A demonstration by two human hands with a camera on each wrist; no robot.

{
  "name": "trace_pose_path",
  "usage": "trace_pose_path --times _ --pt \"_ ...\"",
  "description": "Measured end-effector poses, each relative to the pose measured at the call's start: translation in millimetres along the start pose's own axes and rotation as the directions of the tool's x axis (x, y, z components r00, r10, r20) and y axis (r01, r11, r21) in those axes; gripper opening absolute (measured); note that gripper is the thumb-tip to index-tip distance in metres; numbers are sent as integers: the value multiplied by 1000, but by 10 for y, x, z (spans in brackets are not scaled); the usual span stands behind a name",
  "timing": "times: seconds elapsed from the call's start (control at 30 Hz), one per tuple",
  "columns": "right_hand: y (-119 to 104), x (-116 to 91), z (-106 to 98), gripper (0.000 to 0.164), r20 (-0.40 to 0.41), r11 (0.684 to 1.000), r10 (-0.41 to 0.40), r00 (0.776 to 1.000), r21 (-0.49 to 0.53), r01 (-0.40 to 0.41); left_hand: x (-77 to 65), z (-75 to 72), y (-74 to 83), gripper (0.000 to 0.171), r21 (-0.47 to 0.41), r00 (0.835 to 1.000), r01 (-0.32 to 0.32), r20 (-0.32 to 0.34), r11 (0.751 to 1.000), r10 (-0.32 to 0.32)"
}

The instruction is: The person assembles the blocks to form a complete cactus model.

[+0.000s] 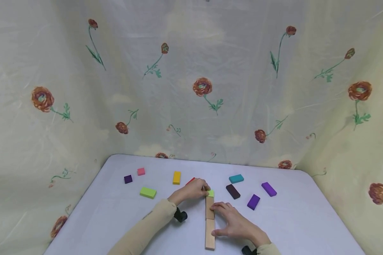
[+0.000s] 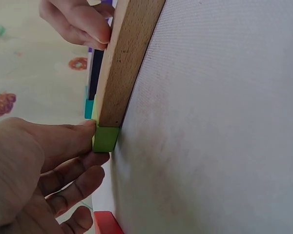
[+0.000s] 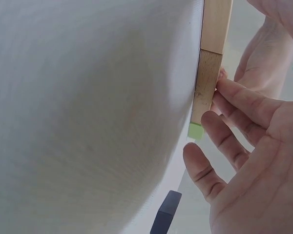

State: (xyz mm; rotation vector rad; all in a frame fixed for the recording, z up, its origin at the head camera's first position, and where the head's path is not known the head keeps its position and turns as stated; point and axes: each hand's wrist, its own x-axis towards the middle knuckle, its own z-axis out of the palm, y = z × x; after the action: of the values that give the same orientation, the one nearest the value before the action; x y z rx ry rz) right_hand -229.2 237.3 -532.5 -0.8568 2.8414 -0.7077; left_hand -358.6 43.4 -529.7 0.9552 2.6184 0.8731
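A small green block (image 1: 211, 193) is pinched between the thumb and finger of the left hand (image 1: 193, 189), set against the far end of two wooden blocks (image 1: 210, 233) laid end to end on the table (image 1: 300, 223). The farther wooden block's right side is touched by the right hand (image 1: 234, 221), its fingers loosely spread, nothing being grasped. A red block (image 1: 190, 180) is partly hidden behind the left hand.

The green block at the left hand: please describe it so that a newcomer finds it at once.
On the table, two wooden blocks form a line. The green block touches its far end, at the left hand. Unlike the other green block, it touches wood.
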Motion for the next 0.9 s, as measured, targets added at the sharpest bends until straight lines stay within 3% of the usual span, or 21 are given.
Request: trace_pose_path --times 0.9 --pt "24 1 12 80 4 1000 -4 1000 -18 4 -74 10 26 23 2 1000 30 -3 1000 -30"
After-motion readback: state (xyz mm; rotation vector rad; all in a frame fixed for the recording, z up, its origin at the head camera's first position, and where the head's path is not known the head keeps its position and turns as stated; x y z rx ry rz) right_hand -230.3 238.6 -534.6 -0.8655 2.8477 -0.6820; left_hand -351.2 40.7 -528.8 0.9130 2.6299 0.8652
